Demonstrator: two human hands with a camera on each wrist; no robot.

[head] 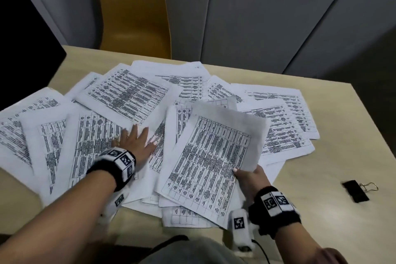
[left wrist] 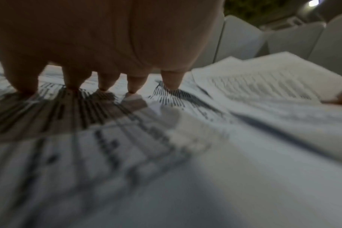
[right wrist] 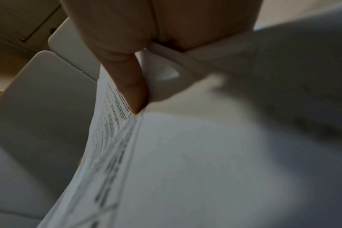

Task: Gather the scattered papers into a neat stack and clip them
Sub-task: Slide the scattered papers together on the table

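Gathering has barely begun: printed sheets [head: 137, 96] sprawl across the table [head: 342, 156]. Right hand [head: 250, 178] pinches a few sheets; left hand [head: 137, 141] presses flat, fingers spread. Binder clip [head: 356, 191] waits unused by the right edge.

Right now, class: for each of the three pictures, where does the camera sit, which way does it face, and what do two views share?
Head: on the person's head, facing forward and down at the table, scattered papers and binder clip; both forearms and hands show.
Left wrist: low under the left hand, facing along its fingers, which touch the printed sheets.
Right wrist: under the right hand, facing along it; its thumb pinches the lifted sheets.
Shared: head and right wrist both show those lifted sheets.
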